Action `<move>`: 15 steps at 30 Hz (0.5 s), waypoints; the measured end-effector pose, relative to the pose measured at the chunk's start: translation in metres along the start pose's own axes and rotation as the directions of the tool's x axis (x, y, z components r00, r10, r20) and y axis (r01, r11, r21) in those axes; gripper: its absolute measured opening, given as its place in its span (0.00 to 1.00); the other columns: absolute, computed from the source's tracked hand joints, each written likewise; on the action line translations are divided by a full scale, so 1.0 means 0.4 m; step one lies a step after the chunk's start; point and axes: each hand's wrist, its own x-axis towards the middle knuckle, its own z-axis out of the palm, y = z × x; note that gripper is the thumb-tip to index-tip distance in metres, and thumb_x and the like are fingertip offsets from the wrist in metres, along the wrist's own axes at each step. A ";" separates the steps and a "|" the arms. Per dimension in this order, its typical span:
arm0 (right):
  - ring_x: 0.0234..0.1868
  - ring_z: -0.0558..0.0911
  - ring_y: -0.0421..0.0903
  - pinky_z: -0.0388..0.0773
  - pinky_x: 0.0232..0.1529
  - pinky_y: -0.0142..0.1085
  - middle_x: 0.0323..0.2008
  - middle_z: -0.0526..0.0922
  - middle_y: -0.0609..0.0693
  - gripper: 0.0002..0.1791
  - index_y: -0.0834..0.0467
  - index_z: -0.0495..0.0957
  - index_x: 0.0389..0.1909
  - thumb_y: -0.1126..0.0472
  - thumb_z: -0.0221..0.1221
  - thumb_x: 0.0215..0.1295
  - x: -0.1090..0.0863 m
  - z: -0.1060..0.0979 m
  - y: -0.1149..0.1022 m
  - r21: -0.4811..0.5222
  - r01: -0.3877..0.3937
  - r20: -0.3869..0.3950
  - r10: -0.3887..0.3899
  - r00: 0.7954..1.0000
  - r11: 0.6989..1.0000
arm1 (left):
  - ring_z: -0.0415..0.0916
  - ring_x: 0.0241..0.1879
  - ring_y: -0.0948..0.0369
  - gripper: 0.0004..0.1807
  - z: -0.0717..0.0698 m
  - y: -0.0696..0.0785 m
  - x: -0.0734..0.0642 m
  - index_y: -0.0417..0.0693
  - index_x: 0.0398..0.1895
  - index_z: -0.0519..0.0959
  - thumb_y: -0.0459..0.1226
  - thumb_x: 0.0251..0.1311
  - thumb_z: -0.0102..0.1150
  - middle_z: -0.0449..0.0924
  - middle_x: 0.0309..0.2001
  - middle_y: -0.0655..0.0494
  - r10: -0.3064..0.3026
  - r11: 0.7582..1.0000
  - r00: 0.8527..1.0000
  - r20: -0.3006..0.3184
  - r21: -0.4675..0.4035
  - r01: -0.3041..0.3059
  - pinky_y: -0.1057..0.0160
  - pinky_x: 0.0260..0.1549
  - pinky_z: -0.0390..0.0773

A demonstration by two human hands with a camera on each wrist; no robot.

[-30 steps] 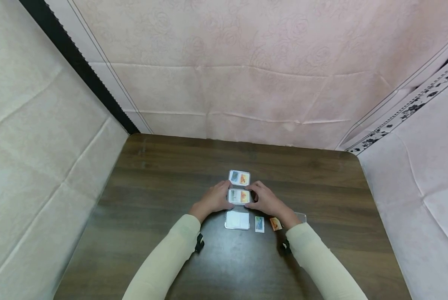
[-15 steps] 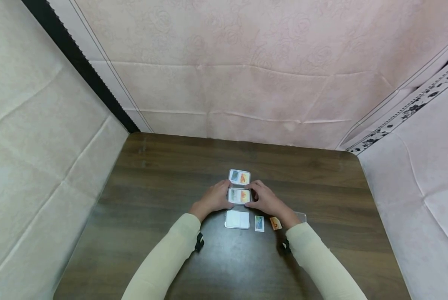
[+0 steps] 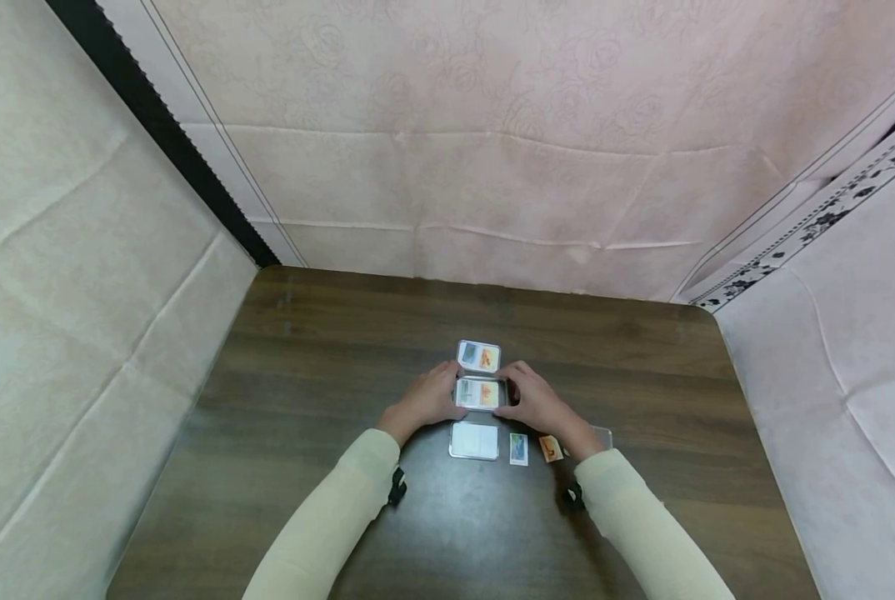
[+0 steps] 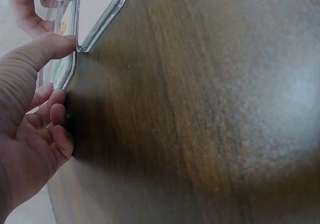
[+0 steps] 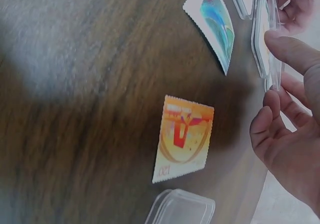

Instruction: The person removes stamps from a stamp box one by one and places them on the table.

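Observation:
In the head view, my left hand [image 3: 428, 397] and right hand [image 3: 533, 402] grip opposite ends of a flat clear plastic case [image 3: 478, 393] with two stamps on a white insert. Thumbs lie at its near corners, fingers at the far ones. A clear lid [image 5: 275, 24] stands over the white insert in the right wrist view, with my right thumb at its edge. Just beyond lies a similar case [image 3: 478, 356] with two stamps. Closer to me is a case with a blank white insert [image 3: 473, 440].
Right of the blank case lie a blue-green stamp [image 3: 518, 449] and an orange stamp [image 5: 184, 136]. An additional clear plastic piece [image 5: 187, 209] sits beside the orange stamp, partly behind my right forearm in the head view. Cloth walls [image 3: 455, 183] border the brown wooden table [image 3: 327, 333].
My right hand has shifted slightly to the right, and a clear edge now shows beyond the insert's right side. The left hand and the other things have stayed in place.

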 end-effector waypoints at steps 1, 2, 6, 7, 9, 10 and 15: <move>0.48 0.75 0.46 0.79 0.50 0.41 0.60 0.73 0.51 0.34 0.53 0.74 0.66 0.54 0.75 0.60 -0.001 -0.001 0.000 -0.002 -0.002 -0.004 0.002 1.000 1.000 | 0.75 0.49 0.58 0.36 0.000 -0.001 0.000 0.50 0.64 0.70 0.49 0.56 0.77 0.76 0.58 0.53 0.001 1.000 1.000 0.000 0.002 -0.001 0.52 0.56 0.78; 0.49 0.75 0.47 0.79 0.51 0.42 0.61 0.73 0.51 0.34 0.52 0.74 0.66 0.54 0.75 0.60 -0.002 -0.002 0.000 -0.002 -0.005 -0.007 0.005 1.000 1.000 | 0.75 0.49 0.58 0.36 0.001 -0.002 -0.001 0.50 0.64 0.71 0.49 0.56 0.77 0.76 0.58 0.53 0.005 1.000 1.000 -0.003 0.006 -0.005 0.53 0.56 0.78; 0.52 0.75 0.49 0.79 0.56 0.46 0.63 0.72 0.52 0.35 0.52 0.74 0.67 0.54 0.75 0.60 -0.008 -0.010 -0.001 -0.008 -0.005 -0.020 0.005 1.000 1.000 | 0.75 0.49 0.58 0.35 0.001 -0.004 -0.002 0.51 0.64 0.71 0.49 0.56 0.77 0.76 0.58 0.53 0.013 1.000 1.000 -0.013 0.003 -0.013 0.53 0.55 0.78; 0.53 0.75 0.49 0.79 0.57 0.47 0.63 0.72 0.52 0.35 0.52 0.74 0.67 0.54 0.75 0.60 -0.010 -0.012 -0.001 -0.012 -0.006 -0.022 0.006 1.000 1.000 | 0.75 0.49 0.58 0.35 0.002 -0.004 -0.002 0.51 0.64 0.71 0.49 0.56 0.77 0.76 0.58 0.53 0.012 1.000 1.000 -0.014 0.000 -0.012 0.53 0.55 0.78; 0.54 0.75 0.50 0.79 0.58 0.48 0.63 0.73 0.52 0.34 0.53 0.74 0.67 0.53 0.75 0.60 -0.016 -0.017 0.000 -0.022 -0.004 -0.028 0.004 1.000 1.000 | 0.75 0.50 0.58 0.36 0.002 -0.004 -0.003 0.51 0.64 0.71 0.49 0.56 0.77 0.76 0.59 0.53 0.011 1.000 1.000 -0.015 -0.006 -0.011 0.53 0.56 0.77; 0.54 0.75 0.50 0.78 0.58 0.49 0.63 0.73 0.52 0.34 0.53 0.75 0.66 0.53 0.75 0.60 -0.019 -0.019 0.002 -0.027 -0.005 -0.032 0.004 0.999 1.000 | 0.75 0.51 0.57 0.36 0.003 -0.004 -0.003 0.51 0.65 0.71 0.48 0.56 0.77 0.75 0.60 0.53 0.008 1.000 1.000 -0.014 -0.010 -0.008 0.52 0.57 0.77; 0.55 0.75 0.50 0.79 0.58 0.49 0.62 0.74 0.51 0.34 0.52 0.75 0.66 0.51 0.75 0.60 -0.037 -0.033 0.013 -0.071 0.004 -0.054 -0.008 0.999 0.997 | 0.74 0.51 0.57 0.37 0.003 -0.003 -0.006 0.50 0.66 0.70 0.48 0.56 0.77 0.75 0.60 0.52 0.006 1.000 1.000 -0.015 -0.013 -0.006 0.51 0.58 0.77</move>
